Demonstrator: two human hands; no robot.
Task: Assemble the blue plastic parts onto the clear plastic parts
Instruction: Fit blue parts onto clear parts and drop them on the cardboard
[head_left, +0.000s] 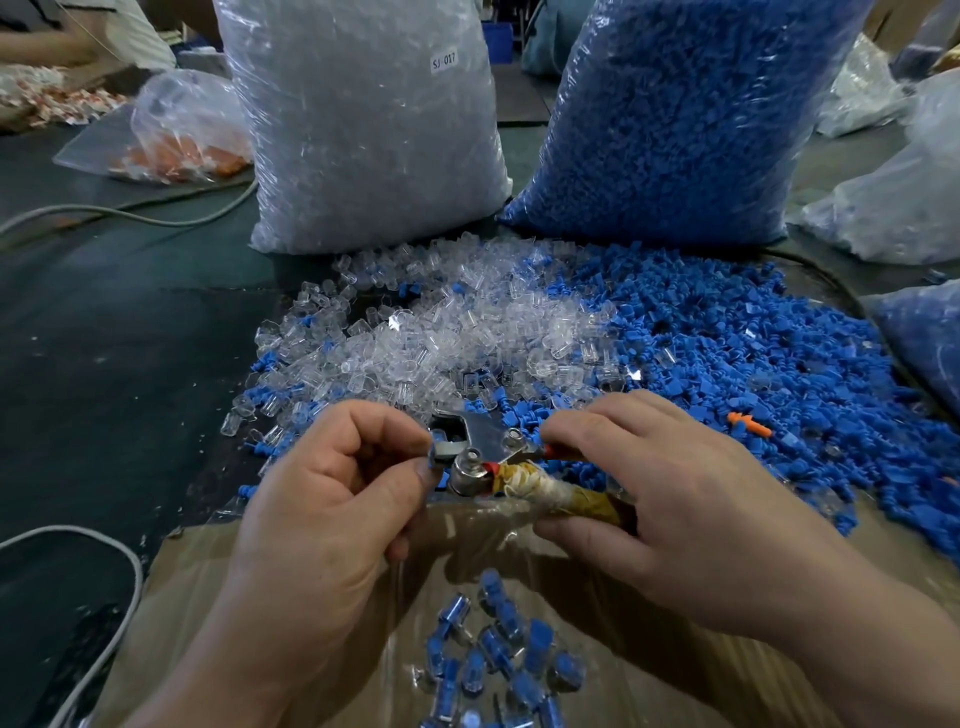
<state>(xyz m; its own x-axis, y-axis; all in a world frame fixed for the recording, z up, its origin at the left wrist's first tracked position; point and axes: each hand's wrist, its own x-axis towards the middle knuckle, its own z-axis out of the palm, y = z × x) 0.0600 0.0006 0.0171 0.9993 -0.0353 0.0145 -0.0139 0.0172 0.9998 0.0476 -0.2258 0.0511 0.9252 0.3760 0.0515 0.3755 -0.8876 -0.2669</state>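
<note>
My left hand (332, 499) pinches a small blue part (434, 457) between thumb and forefinger and holds it against the jaws of metal pliers (480, 457). My right hand (675, 499) grips the pliers' tape-wrapped handles (561, 493). Behind the hands lies a loose heap of clear plastic parts (441, 338), and to its right a heap of blue plastic parts (727, 353). Several assembled blue-in-clear pieces (498, 654) lie in a plastic-lined cardboard box (208, 582) below my hands.
Two tall plastic bags stand at the back: one of clear parts (363, 119), one of blue parts (685, 114). More bags sit at the right (893, 197) and a bag with orange parts (182, 135) at the left. A grey cable (119, 571) loops by the box. One orange part (748, 423) lies among the blue.
</note>
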